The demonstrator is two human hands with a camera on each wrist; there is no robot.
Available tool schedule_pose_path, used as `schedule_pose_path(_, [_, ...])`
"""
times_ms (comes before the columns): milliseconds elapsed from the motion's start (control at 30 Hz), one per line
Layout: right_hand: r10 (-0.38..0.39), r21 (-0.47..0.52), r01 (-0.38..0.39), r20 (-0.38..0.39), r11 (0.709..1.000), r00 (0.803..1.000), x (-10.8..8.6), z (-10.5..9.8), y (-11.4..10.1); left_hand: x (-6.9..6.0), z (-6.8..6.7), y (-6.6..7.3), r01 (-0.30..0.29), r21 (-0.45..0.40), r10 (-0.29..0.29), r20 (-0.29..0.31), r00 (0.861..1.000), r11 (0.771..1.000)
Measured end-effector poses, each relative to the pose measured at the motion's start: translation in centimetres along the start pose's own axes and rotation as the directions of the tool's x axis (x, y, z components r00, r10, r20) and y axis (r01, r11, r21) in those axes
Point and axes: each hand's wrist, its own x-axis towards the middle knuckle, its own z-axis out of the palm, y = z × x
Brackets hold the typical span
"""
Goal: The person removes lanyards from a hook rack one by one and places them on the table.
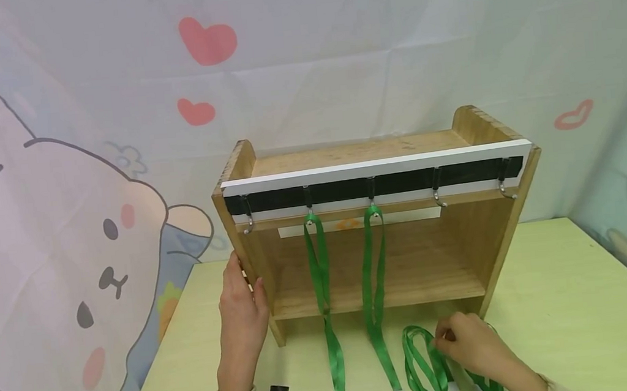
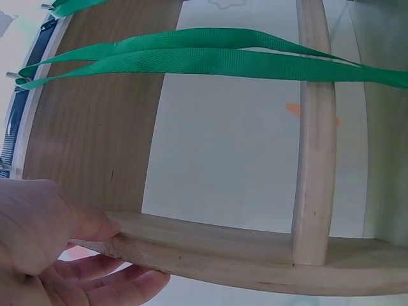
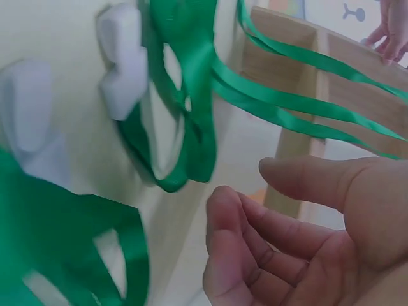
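My left hand (image 1: 243,314) grips the left side panel of a small wooden shelf (image 1: 375,276). In the left wrist view the thumb (image 2: 92,223) lies on the panel's inner side, the fingers outside it. Two green lanyards, one (image 1: 317,263) left and another (image 1: 371,271) right, hang from hooks on the shelf's front. On the table, my right hand (image 1: 477,343) is just beside a looped green lanyard (image 1: 413,359). The right wrist view shows its thumb apart from bent fingers, nothing between them. Another green lanyard (image 1: 493,390) lies partly hidden under that hand.
A white strip with a black band (image 1: 341,190) carries several metal hooks across the shelf's front. Bare hooks include the far left one (image 1: 248,225) and two on the right. The shelf stands on a pale yellow-green table (image 1: 565,298), before a printed cloth (image 1: 338,83).
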Motion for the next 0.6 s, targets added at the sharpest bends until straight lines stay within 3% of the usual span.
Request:
schedule_pose_path(367, [-0.184, 0.030, 0.185, -0.041, 0.982, 0.982, 0.2, -1.8, -2.2, 0.2, -0.1, -0.1, 0.017, 0.012, -0.017, 0.013, 1.000, 1.000])
schedule_pose_path(600, [-0.241, 0.012, 0.248, -0.192, 0.969, 0.951, 0.5, -2.5, -4.8, 0.1, -0.1, -0.1, 0.029, 0.024, -0.029, 0.026, 0.999, 0.999])
